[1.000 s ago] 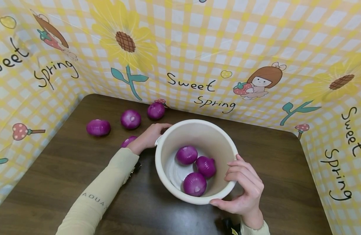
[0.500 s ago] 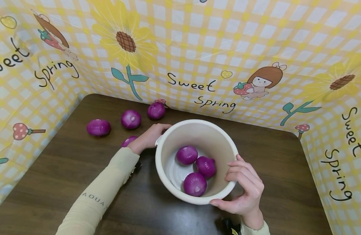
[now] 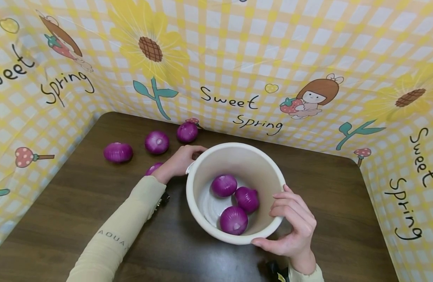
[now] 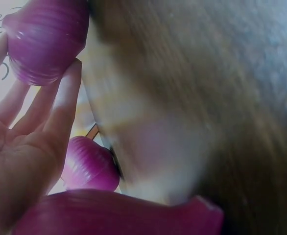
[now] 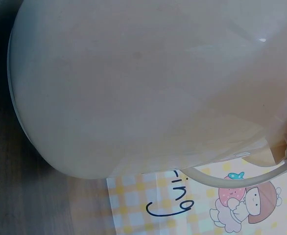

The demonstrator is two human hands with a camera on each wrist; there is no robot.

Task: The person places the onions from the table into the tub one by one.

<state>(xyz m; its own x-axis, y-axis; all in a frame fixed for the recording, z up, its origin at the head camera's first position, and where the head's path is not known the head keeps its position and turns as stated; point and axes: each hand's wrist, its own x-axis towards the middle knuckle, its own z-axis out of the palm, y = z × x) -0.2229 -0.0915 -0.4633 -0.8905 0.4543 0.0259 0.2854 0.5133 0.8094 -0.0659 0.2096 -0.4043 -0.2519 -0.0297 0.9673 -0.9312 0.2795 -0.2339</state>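
A cream bucket (image 3: 195,211) stands in the middle of the head view, with three red onions (image 3: 233,220) at its bottom. My right hand (image 3: 294,223) grips its right rim, fingers over the edge and thumb at the near side. My left hand (image 3: 181,160) reaches behind the left rim, its fingertips hidden there in the head view. In the left wrist view those fingers hold a red onion (image 4: 48,39) at their tips. Another red onion (image 3: 154,168) lies partly under the left wrist. The right wrist view is mostly filled by the bucket's outer wall (image 5: 133,98).
Three more red onions, a left one (image 3: 118,152), a middle one (image 3: 157,142) and a right one (image 3: 187,132), lie at the back left of the brown wooden table (image 3: 336,219). A yellow checked cloth (image 3: 230,58) surrounds the table. The bucket's handle (image 5: 246,180) hangs down.
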